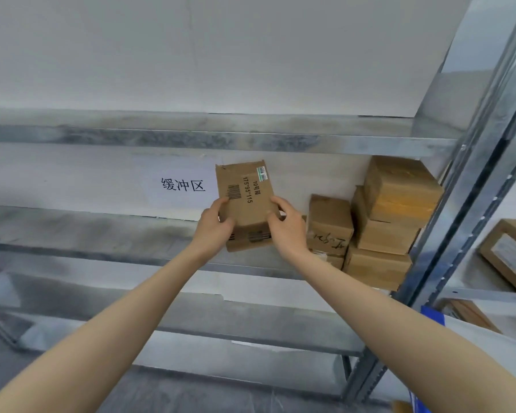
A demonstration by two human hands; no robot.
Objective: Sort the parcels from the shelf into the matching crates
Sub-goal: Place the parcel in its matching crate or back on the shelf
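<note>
Fingers (222, 203) of left hand (213, 226) curled round left edge of cardboard parcel (245, 189). Right hand (286, 231) grips right edge the same way. Parcel held upright at frame centre, in front of middle shelf (102, 225), barcode and size print facing camera. Whether its base rests on shelf: cannot tell. Paper sign (179, 184) on back wall, just left of parcel. Stacked parcels (396, 204) on same shelf, centre right, beside upright post (474, 180). Another parcel (510, 254) in neighbouring bay, right edge of frame.

Both hands, left (213, 223) and right (286, 226), hold a cardboard parcel (246, 198) before the shelf (102, 231).
</note>
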